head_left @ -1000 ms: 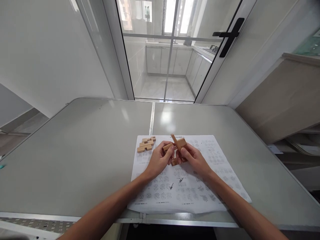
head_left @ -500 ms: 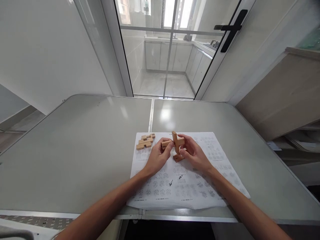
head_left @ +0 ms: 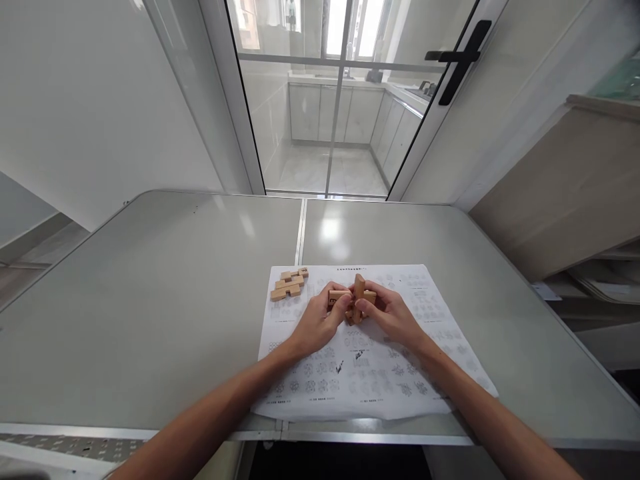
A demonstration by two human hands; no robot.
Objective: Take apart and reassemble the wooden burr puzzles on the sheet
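Because grip alone seems to steady the wooden cluster [head_left: 359, 290], one slip could undo it

Where your two hands meet over the printed sheet [head_left: 390, 373], the cluster sits between them, about midway across the paper and toward its far edge. Your left hand [head_left: 320, 317] has thumb and fingers clamped on the marked block [head_left: 339, 297], which points out to the left. Your right hand [head_left: 395, 317] pinches the upright block [head_left: 359, 287], thumb in front; its far fingers are hidden, so you cannot tell from this view what they press on. A lower block [head_left: 351, 321] shows beneath, and whether it touches the paper is unclear.

If your left thumb pushes harder than your right hand resists, the marked block could twist and lever the upright one over. Should the notches be misaligned, forcing them might jam the wood, and a sudden release could make a piece jump. The lower block looks like the likeliest to drop, since no fingertip is plainly seen supporting it.

Three notched blocks [head_left: 289, 285] lie at the sheet's far left corner, near your left hand but apart from it. A careless knuckle could scatter them, and a forearm dragging the paper could shift them too. Watch the sheet's wavy near edge as well: it lies just beside the table's front rim [head_left: 375, 440], and a tug might carry it over.
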